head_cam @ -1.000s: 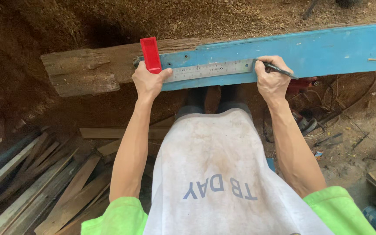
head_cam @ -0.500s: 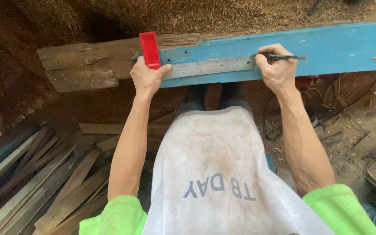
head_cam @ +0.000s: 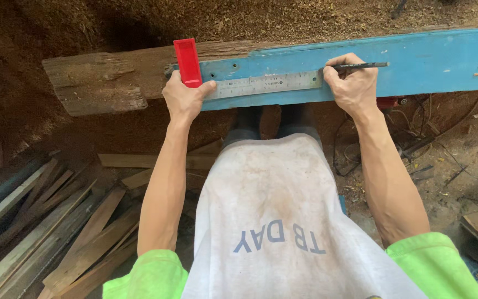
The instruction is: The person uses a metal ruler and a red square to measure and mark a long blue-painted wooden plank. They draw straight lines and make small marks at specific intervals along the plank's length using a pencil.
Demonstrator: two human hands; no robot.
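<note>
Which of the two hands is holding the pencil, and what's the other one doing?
The right hand holds the dark pencil, its tip at the end of the steel ruler blade. The left hand only presses the red-handled square against the blue-painted beam.

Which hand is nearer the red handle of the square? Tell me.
Left. The left hand grips the square right at its red handle, touching it; the right hand holds a pencil at the far end of the steel blade.

Sawdust-covered workshop ground in dim, warm daylight

A thick sawdust heap (head_cam: 283, 19) fills the top of the frame; loose wooden planks (head_cam: 56, 232) lie stacked at lower left, and tangled cables (head_cam: 416, 144) with scraps litter the dirt floor (head_cam: 460, 155) at right.
</note>
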